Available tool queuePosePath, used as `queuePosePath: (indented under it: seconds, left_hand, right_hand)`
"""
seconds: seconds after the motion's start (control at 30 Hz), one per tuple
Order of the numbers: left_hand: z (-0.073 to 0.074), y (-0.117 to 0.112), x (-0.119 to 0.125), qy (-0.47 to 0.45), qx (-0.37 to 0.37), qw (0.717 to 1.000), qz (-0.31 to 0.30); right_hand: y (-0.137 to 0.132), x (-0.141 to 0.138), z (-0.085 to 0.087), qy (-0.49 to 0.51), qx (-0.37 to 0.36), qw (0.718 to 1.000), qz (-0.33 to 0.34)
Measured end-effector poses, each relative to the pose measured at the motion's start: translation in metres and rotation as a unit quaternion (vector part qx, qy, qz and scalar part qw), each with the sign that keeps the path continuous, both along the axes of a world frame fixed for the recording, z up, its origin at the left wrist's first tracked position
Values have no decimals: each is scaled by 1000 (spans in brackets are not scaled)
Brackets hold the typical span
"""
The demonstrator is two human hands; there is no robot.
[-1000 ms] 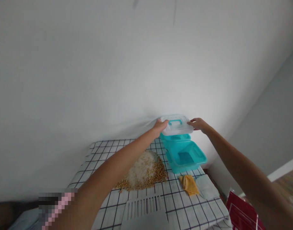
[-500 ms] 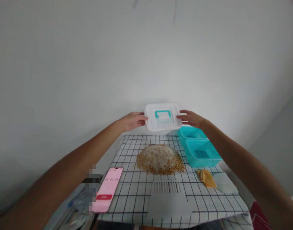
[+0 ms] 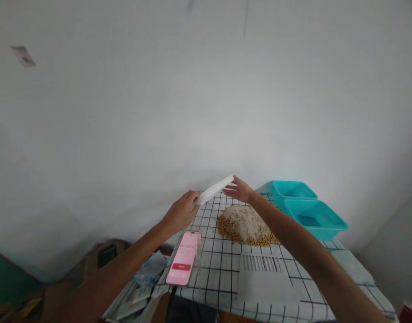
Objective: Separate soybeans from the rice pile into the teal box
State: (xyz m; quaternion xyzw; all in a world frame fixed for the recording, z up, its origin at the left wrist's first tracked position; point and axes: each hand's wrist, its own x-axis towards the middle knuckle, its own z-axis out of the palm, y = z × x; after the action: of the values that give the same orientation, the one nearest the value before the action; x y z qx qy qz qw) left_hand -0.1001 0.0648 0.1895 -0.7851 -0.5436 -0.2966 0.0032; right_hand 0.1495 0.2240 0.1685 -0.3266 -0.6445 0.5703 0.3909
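both your hands grasp a white lid [image 3: 214,191], left hand [image 3: 182,211] at one end and right hand [image 3: 240,190] at the other, seemingly for balance, near the far-left corner of the table [image 3: 222,267], with two teal bins [image 3: 323,233] standing by its far-right corner.

The lid [image 3: 214,190] is white, the tubs [image 3: 318,232] turquoise, the cloth [image 3: 220,264] black-gridded white

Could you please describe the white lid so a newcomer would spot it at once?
Find the checked cloth below the pale wall. Above it, between the left hand and right hand, is the white lid, tilted and seen nearly edge-on. Unlike the turquoise bins, it is held up.
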Motion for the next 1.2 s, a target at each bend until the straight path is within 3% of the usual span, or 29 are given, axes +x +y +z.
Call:
queuePosePath:
  seconds: [0.13,0.27,0.43,0.53,0.67,0.9,1.07,1.2]
  left_hand:
    - [-21,12,-8,89,36,995,30]
    - [-35,37,-19,160,46,984,59]
    - [-54,56,-42,247,33,967,61]
    - [-66,54,-59,286,19,957,50]
    - [-81,44,-73,323,-3,946,28]
    - [-98,40,-77,349,-20,937,15]
    - [-102,39,-86,343,-16,939,25]
    - [-106,39,-91,342,-14,940,21]
  right_hand:
    - [-20,10,-19,12,-63,998,11]
    - [-58,50,-32,-17,-71,997,34]
    - [-108,101,-42,-112,-13,991,66]
    - [-117,106,-45,-185,64,979,62]
    - [-107,72,-48,-260,186,947,42]
    - [-79,-39,-76,-374,335,862,61]
    - [-68,-98,-98,-445,389,804,59]
    - [-60,-115,-108,-496,396,772,33]
